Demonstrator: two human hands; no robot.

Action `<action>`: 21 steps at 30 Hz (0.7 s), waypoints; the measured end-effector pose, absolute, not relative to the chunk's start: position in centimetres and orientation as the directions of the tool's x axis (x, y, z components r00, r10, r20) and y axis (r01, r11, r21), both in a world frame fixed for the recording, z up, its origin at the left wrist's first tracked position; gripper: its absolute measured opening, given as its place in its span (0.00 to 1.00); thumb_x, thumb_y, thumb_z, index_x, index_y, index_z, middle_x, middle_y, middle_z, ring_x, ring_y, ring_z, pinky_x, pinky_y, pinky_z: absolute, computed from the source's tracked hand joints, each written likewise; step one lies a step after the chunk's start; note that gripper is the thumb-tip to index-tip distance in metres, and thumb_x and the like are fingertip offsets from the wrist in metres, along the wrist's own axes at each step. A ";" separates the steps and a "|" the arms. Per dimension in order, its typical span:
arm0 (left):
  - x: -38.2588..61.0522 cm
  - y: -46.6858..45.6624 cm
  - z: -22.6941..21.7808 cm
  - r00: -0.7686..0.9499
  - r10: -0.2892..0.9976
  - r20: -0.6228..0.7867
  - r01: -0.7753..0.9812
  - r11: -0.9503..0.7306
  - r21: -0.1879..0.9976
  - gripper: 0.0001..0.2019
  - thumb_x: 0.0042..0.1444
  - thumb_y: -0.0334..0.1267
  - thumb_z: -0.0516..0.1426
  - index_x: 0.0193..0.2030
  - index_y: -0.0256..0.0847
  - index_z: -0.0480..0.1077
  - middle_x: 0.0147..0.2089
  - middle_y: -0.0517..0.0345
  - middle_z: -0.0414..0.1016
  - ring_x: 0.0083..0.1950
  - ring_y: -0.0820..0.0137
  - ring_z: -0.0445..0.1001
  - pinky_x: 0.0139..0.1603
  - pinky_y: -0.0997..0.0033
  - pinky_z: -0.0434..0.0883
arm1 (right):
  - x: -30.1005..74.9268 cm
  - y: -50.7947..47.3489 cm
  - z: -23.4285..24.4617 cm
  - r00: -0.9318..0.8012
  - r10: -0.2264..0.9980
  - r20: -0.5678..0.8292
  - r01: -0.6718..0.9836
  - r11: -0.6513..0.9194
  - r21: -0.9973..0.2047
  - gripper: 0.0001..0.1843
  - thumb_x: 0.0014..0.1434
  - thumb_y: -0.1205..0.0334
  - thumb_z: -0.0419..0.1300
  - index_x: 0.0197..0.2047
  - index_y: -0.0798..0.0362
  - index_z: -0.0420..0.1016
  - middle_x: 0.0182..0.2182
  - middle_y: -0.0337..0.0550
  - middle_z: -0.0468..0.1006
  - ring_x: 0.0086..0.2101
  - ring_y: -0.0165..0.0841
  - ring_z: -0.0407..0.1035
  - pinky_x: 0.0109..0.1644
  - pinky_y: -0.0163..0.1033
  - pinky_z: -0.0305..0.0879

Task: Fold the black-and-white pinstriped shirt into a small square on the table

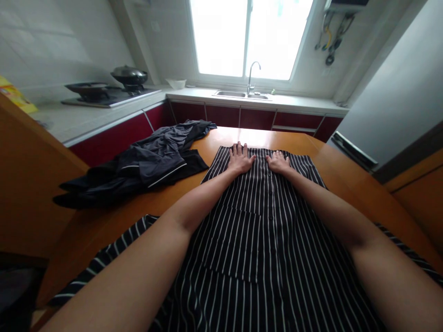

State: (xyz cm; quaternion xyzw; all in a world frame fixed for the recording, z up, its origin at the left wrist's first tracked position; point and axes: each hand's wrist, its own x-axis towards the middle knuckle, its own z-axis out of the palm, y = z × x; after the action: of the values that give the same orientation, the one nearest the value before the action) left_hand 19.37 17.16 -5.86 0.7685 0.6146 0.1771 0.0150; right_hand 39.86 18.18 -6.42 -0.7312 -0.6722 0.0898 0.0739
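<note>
Across an orange-brown wooden table point(173, 196) in a kitchen, a black-and-white striped button-front shirt point(304, 240) lies spread before you, running from your side of the tabletop toward its far end. To your left on the same table, apart from most of the shirt, sits a rumpled heap of dark clothes point(148, 159). Striped sleeves point(110, 249) show beyond both your forearms.

Your 2 hands rest palm down near the shirt's far edge: the left hand point(241, 159) and the right hand point(278, 162) both open, fingers spread, touching the cloth and gripping nothing. The fabric looks light, thin and soft; expect it to crease readily and slide on the polished wood, with little risk of damage. Its 2 far corners, just outside your hands, look the surest places to pinch.

A patch pocket point(233, 244) sits left of the button placket point(271, 196), whose layered strip is likely the stiffest part. Small dark buttons point(271, 217) dot it, offering poor grip.
</note>
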 end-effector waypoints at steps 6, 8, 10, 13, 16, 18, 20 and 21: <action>19.3 17.8 -5.2 0.338 0.939 0.063 0.915 -0.343 0.213 0.37 0.68 0.62 0.35 0.78 0.48 0.48 0.80 0.49 0.43 0.80 0.53 0.38 0.76 0.39 0.40 | 40.5 18.6 -6.0 -0.024 1.000 0.008 0.970 0.025 -0.240 0.38 0.73 0.42 0.32 0.76 0.55 0.50 0.76 0.52 0.44 0.74 0.42 0.36 0.74 0.61 0.33; 19.0 18.4 -5.0 0.330 0.944 0.030 0.920 -0.329 0.213 0.37 0.69 0.62 0.35 0.79 0.49 0.46 0.80 0.50 0.41 0.80 0.54 0.37 0.76 0.38 0.39 | 40.5 18.3 -5.9 -0.031 0.999 0.016 0.969 0.034 -0.244 0.37 0.73 0.43 0.32 0.76 0.55 0.51 0.76 0.51 0.45 0.74 0.41 0.37 0.74 0.60 0.33; 18.0 19.1 -4.8 0.271 0.962 0.024 0.936 -0.269 0.228 0.36 0.69 0.62 0.34 0.79 0.50 0.44 0.81 0.50 0.39 0.80 0.53 0.37 0.75 0.38 0.40 | 40.4 18.0 -5.9 -0.030 0.999 0.023 0.968 0.035 -0.249 0.37 0.74 0.43 0.33 0.76 0.55 0.51 0.76 0.52 0.45 0.74 0.41 0.37 0.74 0.59 0.33; 15.3 20.2 -4.4 0.074 0.995 0.072 0.965 -0.090 0.245 0.34 0.70 0.59 0.36 0.79 0.50 0.44 0.81 0.49 0.41 0.80 0.52 0.40 0.75 0.38 0.44 | 40.3 17.8 -5.9 -0.025 0.999 0.031 0.966 0.032 -0.258 0.37 0.74 0.43 0.33 0.76 0.55 0.52 0.76 0.51 0.45 0.74 0.41 0.37 0.74 0.59 0.33; 11.9 21.2 -3.6 -0.165 0.980 0.109 0.956 0.131 0.263 0.34 0.69 0.53 0.46 0.76 0.37 0.52 0.77 0.35 0.51 0.77 0.48 0.50 0.73 0.45 0.55 | 40.2 17.8 -5.9 -0.024 0.999 0.035 0.963 0.032 -0.267 0.37 0.74 0.43 0.34 0.76 0.56 0.53 0.75 0.52 0.46 0.74 0.41 0.38 0.74 0.59 0.33; 10.1 21.6 -2.8 -0.223 0.970 0.100 0.943 0.189 0.275 0.31 0.66 0.49 0.54 0.70 0.31 0.60 0.72 0.29 0.60 0.73 0.47 0.60 0.69 0.49 0.63 | 40.2 17.9 -6.0 -0.024 0.999 0.040 0.963 0.034 -0.268 0.37 0.74 0.43 0.35 0.75 0.56 0.53 0.75 0.52 0.46 0.74 0.41 0.38 0.74 0.58 0.33; 9.1 21.9 -2.0 -0.196 0.977 0.081 0.944 0.165 0.287 0.27 0.63 0.45 0.60 0.65 0.33 0.66 0.65 0.34 0.70 0.67 0.50 0.69 0.64 0.55 0.69 | 40.2 17.9 -6.0 -0.023 0.998 0.053 0.964 0.036 -0.264 0.37 0.74 0.43 0.35 0.75 0.55 0.54 0.75 0.52 0.47 0.73 0.42 0.39 0.74 0.58 0.34; 8.9 22.0 -1.5 -0.162 0.984 0.072 0.946 0.134 0.294 0.25 0.62 0.44 0.61 0.63 0.36 0.68 0.61 0.38 0.75 0.63 0.53 0.73 0.60 0.58 0.72 | 40.2 17.9 -6.1 -0.023 0.998 0.060 0.964 0.038 -0.262 0.37 0.74 0.42 0.35 0.75 0.55 0.55 0.75 0.52 0.47 0.73 0.42 0.39 0.74 0.58 0.34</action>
State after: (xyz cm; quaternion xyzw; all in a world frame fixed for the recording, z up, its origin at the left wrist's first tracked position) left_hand 8.86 21.97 -1.55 0.6435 0.7499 0.1367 0.0691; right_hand 40.24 17.88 -6.07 -0.6896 -0.7114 0.0739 0.1136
